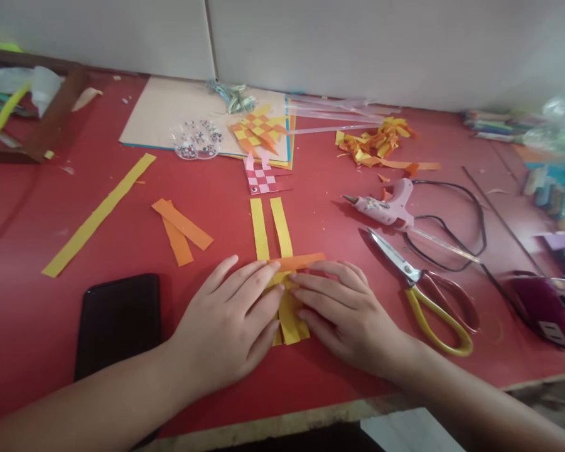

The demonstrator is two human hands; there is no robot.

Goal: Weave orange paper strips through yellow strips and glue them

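Note:
My left hand (230, 317) and my right hand (346, 311) lie flat, fingers stretched out, on a set of yellow paper strips (275, 235) on the red table (122, 251). An orange strip (301, 261) runs across the yellow ones just beyond my fingertips, and both index fingers press on it. The strips' near ends (292, 323) show between my hands.
A black phone (117, 323) lies left of my left arm. Scissors (421, 289) and a pink glue gun (386, 204) with its cord lie to the right. Loose orange strips (181, 229), a long yellow strip (98, 213), woven paper pieces (258, 135), googly eyes (198, 139) and paper scraps (379, 144) lie farther back.

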